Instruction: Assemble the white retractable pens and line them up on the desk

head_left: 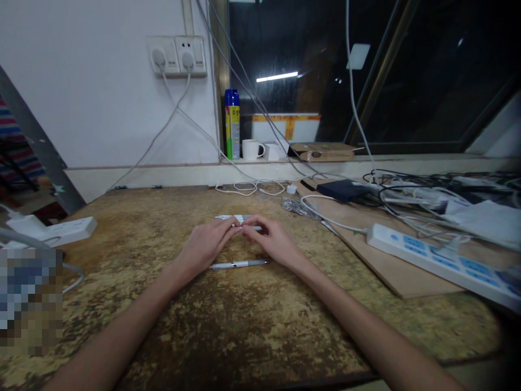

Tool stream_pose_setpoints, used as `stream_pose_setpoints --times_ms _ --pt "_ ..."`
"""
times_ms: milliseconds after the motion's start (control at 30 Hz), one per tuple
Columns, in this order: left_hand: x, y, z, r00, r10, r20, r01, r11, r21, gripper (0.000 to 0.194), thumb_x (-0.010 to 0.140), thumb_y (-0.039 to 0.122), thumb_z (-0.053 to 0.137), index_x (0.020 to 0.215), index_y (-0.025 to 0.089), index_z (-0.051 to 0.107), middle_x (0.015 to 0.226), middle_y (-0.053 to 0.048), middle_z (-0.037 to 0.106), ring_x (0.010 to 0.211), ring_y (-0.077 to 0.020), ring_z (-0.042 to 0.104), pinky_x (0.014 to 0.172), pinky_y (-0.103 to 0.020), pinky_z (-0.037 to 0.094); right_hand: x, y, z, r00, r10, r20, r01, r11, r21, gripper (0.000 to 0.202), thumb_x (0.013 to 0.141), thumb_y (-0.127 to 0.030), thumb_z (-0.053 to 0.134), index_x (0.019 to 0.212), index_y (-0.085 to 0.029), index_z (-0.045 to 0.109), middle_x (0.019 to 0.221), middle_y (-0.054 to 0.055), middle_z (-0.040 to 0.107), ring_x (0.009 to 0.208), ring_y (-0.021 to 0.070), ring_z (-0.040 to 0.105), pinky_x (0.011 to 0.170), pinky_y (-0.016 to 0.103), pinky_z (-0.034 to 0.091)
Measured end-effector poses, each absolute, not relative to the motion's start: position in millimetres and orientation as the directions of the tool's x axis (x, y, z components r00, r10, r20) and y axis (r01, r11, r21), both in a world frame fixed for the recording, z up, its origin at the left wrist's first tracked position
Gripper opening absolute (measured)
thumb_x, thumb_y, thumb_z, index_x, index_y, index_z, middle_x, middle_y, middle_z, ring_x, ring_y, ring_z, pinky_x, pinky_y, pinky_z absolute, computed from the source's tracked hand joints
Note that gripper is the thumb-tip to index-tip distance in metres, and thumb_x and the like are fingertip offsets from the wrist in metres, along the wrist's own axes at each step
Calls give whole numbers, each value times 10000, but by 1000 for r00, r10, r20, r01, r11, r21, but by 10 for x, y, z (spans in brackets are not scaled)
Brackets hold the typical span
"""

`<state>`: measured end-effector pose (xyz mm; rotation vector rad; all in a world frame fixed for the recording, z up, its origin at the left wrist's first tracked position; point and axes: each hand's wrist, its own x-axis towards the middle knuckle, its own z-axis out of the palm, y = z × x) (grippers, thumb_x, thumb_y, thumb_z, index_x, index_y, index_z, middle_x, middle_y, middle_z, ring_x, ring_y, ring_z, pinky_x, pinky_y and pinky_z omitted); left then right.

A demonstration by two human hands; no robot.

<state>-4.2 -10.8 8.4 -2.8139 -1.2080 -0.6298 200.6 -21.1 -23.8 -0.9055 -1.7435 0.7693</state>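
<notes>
Pinching a slim pen-like piece (256, 228) between the closed fingertips of the left hand (204, 245) and the right hand (275, 241), nearly meeting; hard to tell which part is under each fingertip. Held roughly level, just above the table (228, 336), nearer the far edge than the near one, probably to steady so thin a thing from both sides. Just beyond, partly behind the fingers, a pale pen (224, 217); on the near side, a grey pen (244, 264) lying crosswise, about parallel to the far edge, perhaps for easy reach. Towards the far edge, a loose white cable (244, 190); towards the right edge, a thin board (391, 271) under a power strip (435, 259), limiting sideways room there. By the left edge, another power strip (77, 230), well apart from the wrists. Widest room for moving between the grey pen and the near edge, under the forearms, with worn wood towards the near left corner too.
</notes>
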Motion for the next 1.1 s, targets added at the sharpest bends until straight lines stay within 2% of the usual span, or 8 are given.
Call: stream_pose_setpoints --times_ms 100,267,467,667,767,900,1000,1100 --pt "-35 -118 103 626 693 358 697 -703 141 351 1051 421 317 1125 229 601 1102 -62 704 994 -215 662 845 -315 494 2017 -195 -237 -247 874 419 272 478 -835 261 946 -399 558 935 -187 710 818 22 709 731 161 650 722 287 523" --pt "-65 -101 79 609 705 363 707 -690 156 346 1044 408 335 1108 229 624 1020 -61 705 936 -210 657 819 -295 480 2038 -201 -200 -240 819 521 277 573 -772 159 888 -296 652 998 -206 723 1010 40 737 957 185 670 894 324 509" --pt "-84 -46 37 626 710 324 698 -695 174 362 1051 361 319 965 211 638 872 -31 690 809 -196 632 730 -281 434 2047 -197 -201 -230 766 601 314 643 -699 99 849 -231 694 940 -212 727 967 39 726 918 182 670 844 318 525" --pt "-84 -18 35 628 718 300 674 -694 253 411 1048 345 307 836 190 623 841 -51 673 808 -197 620 743 -285 437 2032 -236 -161 -262 734 627 346 678 -649 68 860 -216 675 898 -213 731 956 59 724 895 197 671 837 345 531" --pt "-74 -51 82 628 730 271 660 -683 312 434 1050 349 286 808 191 610 798 -43 660 785 -192 616 728 -278 441 2011 -239 -167 -257 746 614 321 665 -674 105 850 -272 701 934 -212 725 985 59 724 930 199 669 871 345 526" --pt "-58 -93 120 609 735 298 661 -678 322 415 1046 361 300 837 199 619 827 -38 669 805 -194 622 744 -284 444 2001 -226 -196 -241 833 498 301 552 -778 205 909 -363 631 1009 -209 722 988 43 738 907 189 677 826 311 532" --pt "-61 -99 112 599 744 296 676 -668 311 422 1047 361 296 829 202 620 820 -34 667 788 -193 619 741 -286 440 2014 -226 -195 -255 846 468 320 531 -785 178 914 -335 626 962 -207 740 941 34 746 875 187 684 808 302 529" --pt "-80 -87 103 598 749 287 675 -663 323 451 1051 362 280 793 198 612 796 -31 660 764 -189 611 732 -283 430 2037 -223 -186 -256 807 532 303 589 -749 143 881 -278 666 989 -218 738 996 38 739 930 190 683 845 309 536"
